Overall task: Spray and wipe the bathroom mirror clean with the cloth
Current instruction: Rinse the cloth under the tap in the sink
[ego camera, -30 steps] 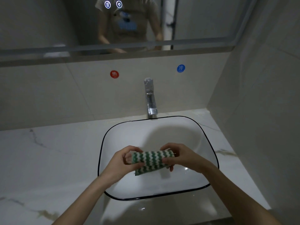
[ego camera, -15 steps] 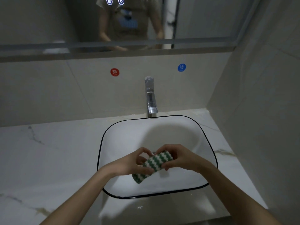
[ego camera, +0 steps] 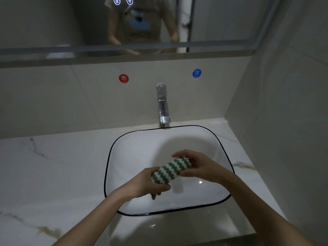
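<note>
A head-worn camera looks down on a white basin [ego camera: 124, 157] with a thin black rim, sunk in a pale marble bench [ego camera: 53, 174]. Both hands hold a green-and-white zigzag cloth [ego camera: 171, 170] in the air above the middle of the basin.

The left hand [ego camera: 147, 183], at 7 o'clock from the cloth, has its fingers curled around the lower end. The right hand [ego camera: 200, 167], at 2 o'clock, grips the upper end, thumb beneath and fingers over the top.

A second ago the cloth lay wider and flatter between the hands. It is now a tight, slanted roll, and the hands have turned against each other. This looks like wringing or folding the cloth into a pad, a preparing step; whether the cloth is wet cannot be told.

A chrome tap [ego camera: 163, 105] stands at 12 o'clock behind the basin, with no water visibly running. On the wall tiles, a red round sticker [ego camera: 123, 78] sits at 11 o'clock and a blue one [ego camera: 196, 73] at 1 o'clock.

The mirror [ego camera: 53, 23] spans the top of the view, well apart from the cloth, and dimly reflects the person's torso. No spray bottle is in sight. Judging by this, the mirror wiping itself is not under way at this moment.
</note>
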### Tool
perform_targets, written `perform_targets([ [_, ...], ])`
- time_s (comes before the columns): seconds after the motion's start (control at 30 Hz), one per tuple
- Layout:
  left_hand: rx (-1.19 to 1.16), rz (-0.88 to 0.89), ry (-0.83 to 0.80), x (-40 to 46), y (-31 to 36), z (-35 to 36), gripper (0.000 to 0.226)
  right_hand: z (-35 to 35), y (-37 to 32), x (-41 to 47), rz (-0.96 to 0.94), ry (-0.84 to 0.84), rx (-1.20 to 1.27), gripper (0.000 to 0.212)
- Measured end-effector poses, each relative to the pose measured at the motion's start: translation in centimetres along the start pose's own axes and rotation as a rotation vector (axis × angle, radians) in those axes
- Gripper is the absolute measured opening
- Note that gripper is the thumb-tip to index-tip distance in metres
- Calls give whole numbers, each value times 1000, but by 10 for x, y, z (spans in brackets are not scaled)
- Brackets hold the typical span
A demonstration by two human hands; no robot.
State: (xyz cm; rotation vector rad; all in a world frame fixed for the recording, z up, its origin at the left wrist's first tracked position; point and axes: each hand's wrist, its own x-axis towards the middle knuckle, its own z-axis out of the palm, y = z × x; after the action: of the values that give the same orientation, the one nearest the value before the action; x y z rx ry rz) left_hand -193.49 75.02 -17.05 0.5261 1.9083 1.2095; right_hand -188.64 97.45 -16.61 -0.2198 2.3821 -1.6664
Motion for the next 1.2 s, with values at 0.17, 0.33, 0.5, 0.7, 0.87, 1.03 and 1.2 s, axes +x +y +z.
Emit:
perform_targets([
  [0.17,-184,-94,105,3,-3,0,16,16,10,4,-200,95,-922,90],
  [0.33,-299,-128,94,6,0,0,18,48,31,17,-504,326,-1171,97],
  [0.5,-455,-169,-24,2,5,0,31,59,43,26,-630,514,-1235,73],
  [0.7,-566,-218,-165,-5,4,3,34,57,47,32,-783,702,-1234,47],
  [0.87,-563,-235,-211,-7,0,2,33,52,43,32,-824,658,-1179,23],
  [1.03,-179,-239,-112,-4,-1,2,25,53,41,30,-771,462,-1129,12],
  [1.2,490,-73,89,10,-14,1,22,61,46,31,-521,331,-1132,42],
])
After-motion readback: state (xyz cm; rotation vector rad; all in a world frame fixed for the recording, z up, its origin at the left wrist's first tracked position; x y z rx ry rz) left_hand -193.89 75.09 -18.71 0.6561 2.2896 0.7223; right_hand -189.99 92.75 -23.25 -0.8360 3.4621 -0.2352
